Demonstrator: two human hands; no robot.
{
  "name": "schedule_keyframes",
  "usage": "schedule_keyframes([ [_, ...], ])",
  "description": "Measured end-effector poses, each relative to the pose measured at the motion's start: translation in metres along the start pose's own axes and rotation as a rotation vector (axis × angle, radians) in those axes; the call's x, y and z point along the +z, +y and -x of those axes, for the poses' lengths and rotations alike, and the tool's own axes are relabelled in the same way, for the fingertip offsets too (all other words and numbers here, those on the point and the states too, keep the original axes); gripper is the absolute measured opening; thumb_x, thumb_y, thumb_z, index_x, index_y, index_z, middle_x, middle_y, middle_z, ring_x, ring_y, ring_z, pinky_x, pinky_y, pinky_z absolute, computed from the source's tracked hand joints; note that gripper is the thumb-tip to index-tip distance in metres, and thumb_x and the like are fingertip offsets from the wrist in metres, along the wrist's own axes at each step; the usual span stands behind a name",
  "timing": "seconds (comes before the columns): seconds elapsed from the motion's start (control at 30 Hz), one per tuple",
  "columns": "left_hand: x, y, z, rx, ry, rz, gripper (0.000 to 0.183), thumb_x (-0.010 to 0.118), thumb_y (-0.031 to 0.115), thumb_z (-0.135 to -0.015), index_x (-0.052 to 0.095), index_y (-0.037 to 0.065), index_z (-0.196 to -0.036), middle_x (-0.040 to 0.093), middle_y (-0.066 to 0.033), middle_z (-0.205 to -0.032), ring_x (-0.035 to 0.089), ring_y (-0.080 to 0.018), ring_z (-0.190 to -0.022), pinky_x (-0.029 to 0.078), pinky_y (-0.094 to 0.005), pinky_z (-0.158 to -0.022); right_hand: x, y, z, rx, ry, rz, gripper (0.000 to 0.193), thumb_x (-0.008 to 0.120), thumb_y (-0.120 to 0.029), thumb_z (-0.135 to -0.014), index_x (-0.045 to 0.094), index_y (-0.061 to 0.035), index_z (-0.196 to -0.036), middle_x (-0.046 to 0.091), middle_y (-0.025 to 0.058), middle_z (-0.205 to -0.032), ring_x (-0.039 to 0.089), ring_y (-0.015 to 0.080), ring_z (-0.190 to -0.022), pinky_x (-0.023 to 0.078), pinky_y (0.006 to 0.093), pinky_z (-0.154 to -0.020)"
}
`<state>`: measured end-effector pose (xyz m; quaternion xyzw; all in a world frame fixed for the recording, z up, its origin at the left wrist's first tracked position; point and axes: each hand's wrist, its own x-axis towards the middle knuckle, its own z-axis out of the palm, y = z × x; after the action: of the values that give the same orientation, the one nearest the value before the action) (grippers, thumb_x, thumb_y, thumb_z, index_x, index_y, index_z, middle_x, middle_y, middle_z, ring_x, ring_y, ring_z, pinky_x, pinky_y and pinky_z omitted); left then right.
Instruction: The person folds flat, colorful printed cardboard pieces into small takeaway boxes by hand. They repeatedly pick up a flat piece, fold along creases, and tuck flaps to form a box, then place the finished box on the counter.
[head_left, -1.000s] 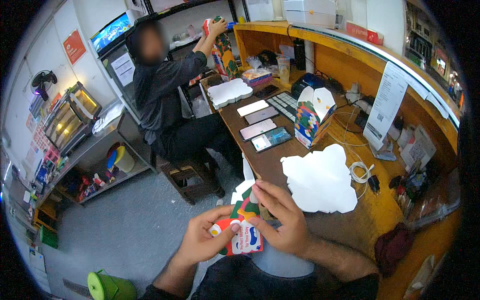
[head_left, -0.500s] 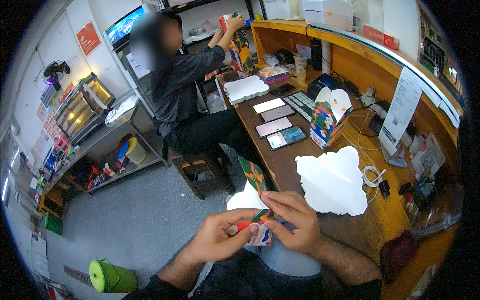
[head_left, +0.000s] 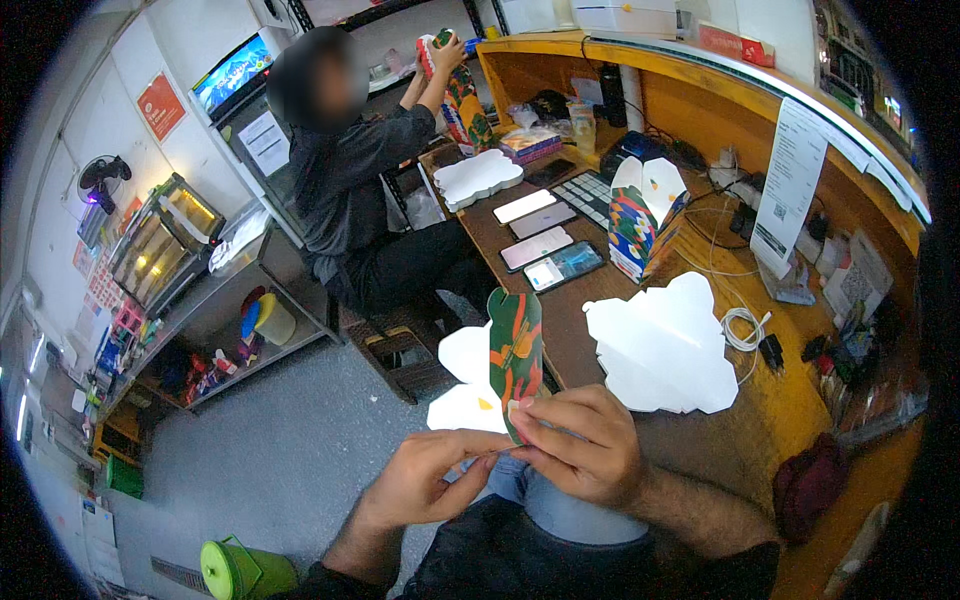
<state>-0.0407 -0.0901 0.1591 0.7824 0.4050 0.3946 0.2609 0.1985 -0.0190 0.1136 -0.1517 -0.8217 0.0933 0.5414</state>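
A partly folded cardboard takeaway box [head_left: 516, 350], green and orange outside and white inside, is held over my lap. My left hand [head_left: 432, 482] pinches its lower edge between thumb and fingers. At the lower right of the patterned panel, my right hand [head_left: 582, 448] grips the card with thumb and fingertips. White inner flaps spread out to the left, beyond my left hand. On the desk to the right lies a stack of flat white box blanks [head_left: 662, 345]. Behind it stands a folded patterned box [head_left: 640, 225] with its top flaps up.
A seated co-worker [head_left: 350, 190] holds a tall patterned stack of boxes [head_left: 462, 105] at the desk's far end. Several phones [head_left: 563, 267] lie beside a keyboard [head_left: 585, 200]. A white cable [head_left: 742, 330] coils by the blanks. A green lidded bin [head_left: 245, 570] stands on the floor.
The box in my hands has turned, so its patterned panel faces me more fully and the white flaps show at left. My right hand has shifted slightly down the panel.
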Motion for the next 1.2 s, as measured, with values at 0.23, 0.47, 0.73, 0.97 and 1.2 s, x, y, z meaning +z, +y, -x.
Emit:
schedule_keyframes([
  [0.23,0.014,-0.013,0.013,-0.095,0.100,0.221,0.023,0.073,-0.009,-0.098,0.068,-0.003,-0.119,0.079,-0.0145,-0.111,0.079,-0.0194,-0.100,0.064,-0.0329,-0.084,0.003,0.007,-0.001,0.080,0.032,-0.158,0.052,0.095,-0.015,-0.079,0.080,-0.0069,-0.128,0.076,0.0064,-0.115,0.072,0.0289,-0.101,0.059,0.0420,-0.086],
  [0.47,0.005,-0.017,0.004,-0.038,0.009,0.108,0.025,0.072,-0.009,-0.099,0.074,-0.002,-0.124,0.081,-0.0151,-0.113,0.079,-0.0199,-0.102,0.065,-0.0339,-0.088,0.005,0.016,0.007,0.136,0.000,-0.271,0.044,0.092,-0.006,-0.081,0.081,-0.0080,-0.123,0.077,0.0076,-0.112,0.072,0.0290,-0.099,0.059,0.0421,-0.086],
  [0.73,0.015,-0.012,0.003,-0.086,0.158,0.203,0.049,0.076,-0.007,-0.094,0.064,-0.001,-0.141,0.074,-0.0171,-0.136,0.078,-0.0210,-0.114,0.063,-0.0357,-0.096,0.000,0.011,0.011,-0.052,-0.093,-0.095,0.039,0.082,-0.009,-0.086,0.079,-0.0063,-0.125,0.075,0.0059,-0.118,0.074,0.0241,-0.096,0.062,0.0382,-0.079],
  [0.97,-0.012,-0.012,-0.003,0.059,-0.064,-0.148,0.031,0.082,-0.004,-0.087,0.080,0.006,-0.117,0.084,-0.0125,-0.107,0.083,-0.0253,-0.093,0.064,-0.0353,-0.081,0.000,0.006,0.012,-0.142,-0.089,-0.055,0.037,0.087,-0.006,-0.083,0.081,-0.0042,-0.119,0.077,0.0085,-0.110,0.077,0.0215,-0.086,0.062,0.0349,-0.067],
  [1.2,-0.015,-0.019,0.004,0.078,0.046,-0.191,0.030,0.082,-0.006,-0.085,0.083,0.008,-0.111,0.084,-0.0116,-0.099,0.083,-0.0255,-0.086,0.063,-0.0354,-0.075,0.002,0.011,0.009,-0.027,-0.061,-0.147,0.037,0.088,-0.002,-0.085,0.080,-0.0056,-0.120,0.077,0.0096,-0.110,0.078,0.0257,-0.091,0.064,0.0376,-0.073],
])
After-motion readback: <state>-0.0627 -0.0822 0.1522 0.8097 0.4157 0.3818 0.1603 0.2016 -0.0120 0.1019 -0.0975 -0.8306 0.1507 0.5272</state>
